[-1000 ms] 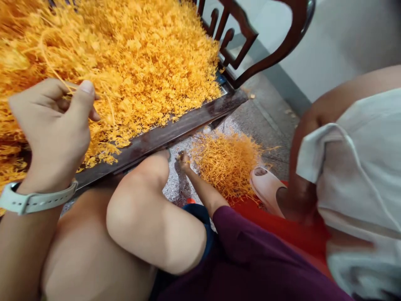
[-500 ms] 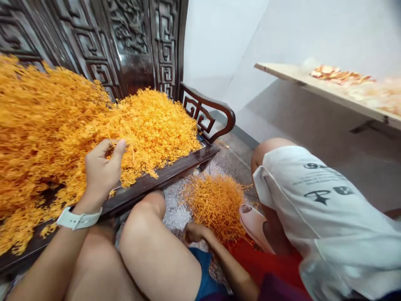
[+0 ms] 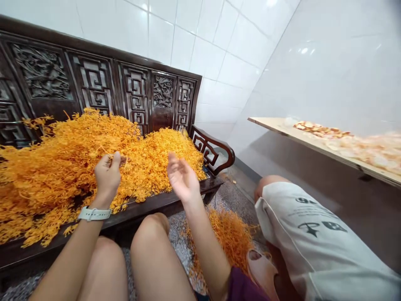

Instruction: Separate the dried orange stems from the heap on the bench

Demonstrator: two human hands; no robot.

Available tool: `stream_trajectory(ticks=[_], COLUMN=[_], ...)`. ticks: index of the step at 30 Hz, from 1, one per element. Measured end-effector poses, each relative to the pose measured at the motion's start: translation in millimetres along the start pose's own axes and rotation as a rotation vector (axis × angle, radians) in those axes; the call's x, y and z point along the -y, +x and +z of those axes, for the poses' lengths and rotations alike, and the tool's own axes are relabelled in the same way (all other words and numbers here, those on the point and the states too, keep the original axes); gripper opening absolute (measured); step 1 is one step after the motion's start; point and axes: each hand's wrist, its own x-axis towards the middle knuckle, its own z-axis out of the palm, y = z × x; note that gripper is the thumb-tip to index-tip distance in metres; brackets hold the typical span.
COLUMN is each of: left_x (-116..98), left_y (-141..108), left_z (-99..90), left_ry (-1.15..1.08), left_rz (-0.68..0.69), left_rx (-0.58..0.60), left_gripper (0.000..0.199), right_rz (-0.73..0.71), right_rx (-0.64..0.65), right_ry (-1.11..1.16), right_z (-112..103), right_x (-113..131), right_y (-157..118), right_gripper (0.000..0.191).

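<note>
My left hand (image 3: 108, 173), with a pale watch band on the wrist, is closed in a pinch on a thin orange stem (image 3: 124, 159) in front of the heaps. My right hand (image 3: 183, 175) is raised before the right heap, palm showing, fingers apart and slightly blurred. Just beyond it, near the bench arm, is a small blurred yellowish patch (image 3: 184, 133) that I cannot make out. A large heap of orange dried-looking flower sprigs (image 3: 59, 163) covers the left of the bench seat. A smaller, looser heap of orange flower bits (image 3: 150, 152) lies to its right.
A dark carved wooden bench (image 3: 163, 90) with a curved armrest (image 3: 230, 154) stands against white tiles. Orange bare stems (image 3: 232, 230) are piled on the floor. A person's leg in white shorts (image 3: 313, 225) is at right, below a wooden board (image 3: 269, 122) holding pale pieces.
My right hand has risen from low by the floor stems to the right heap and opened. My left hand still pinches a stem. The view has tilted upward, showing more wall.
</note>
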Motion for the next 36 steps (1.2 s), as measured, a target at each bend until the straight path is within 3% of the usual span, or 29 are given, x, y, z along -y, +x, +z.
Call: stream_trajectory(ticks=[2, 5, 10, 13, 17, 22, 25, 27, 29, 31, 33, 36], left_x=[4.7, 7.2, -7.7, -29.0, -54.0, -56.7, -54.5, -54.8, -53.6, -47.3, -34.4, -6.3], left_y=[-1.7, -6.7, -10.3, -0.9, 18.8, 18.4, 13.5, 16.0, 21.7, 26.7, 27.8, 22.4], left_z=[-0.4, 2.1, 17.0, 30.7, 45.3, 54.2, 58.5, 61.4, 64.1, 67.4, 72.2, 81.4], left_ry=[0.001, 0.025, -0.1, -0.236, -0.35, -0.457, -0.52, -0.567, -0.617, -0.672, -0.722, -0.741], left_rz=[-0.015, 0.008, -0.008, -0.052, -0.109, -0.139, -0.191, -0.249, -0.293, -0.34, -0.414, -0.525], left_rx=[0.036, 0.105, 0.117, 0.155, 0.212, 0.157, 0.196, 0.201, 0.207, 0.243, 0.297, 0.33], left_gripper=[0.033, 0.033, 0.027, 0.024, 0.018, 0.013, 0.011, 0.01, 0.01, 0.01, 0.012, 0.013], right_rz=[0.111, 0.298, 0.376, 0.335, 0.174, 0.075, -0.161, -0.393, -0.48, -0.333, -0.063, 0.242], right_rx=[-0.115, -0.253, -0.236, -0.228, -0.225, -0.158, -0.155, -0.194, -0.235, -0.274, -0.31, -0.267], right_ry=[0.156, 0.377, 0.305, 0.22, 0.034, -0.263, -0.682, -1.039, -1.291, -1.309, -1.142, -0.825], right_z=[3.2, 10.6, 13.2, 12.5, 19.0, 33.5, 35.8, 30.0, 18.8, 4.4, -12.0, -38.0], right_x=[-24.3, -54.5, -81.4, -71.3, -39.7, -1.9, 27.3, 46.4, 58.4, 59.3, 49.6, 25.9], right_y=[-7.3, -40.5, -81.2, -84.0, -81.0, -79.5, -56.0, -24.8, 13.6, 50.1, 76.5, 90.2], right_gripper=[0.013, 0.018, 0.017, 0.014, 0.009, 0.011, 0.011, 0.012, 0.023, 0.04, 0.05, 0.05])
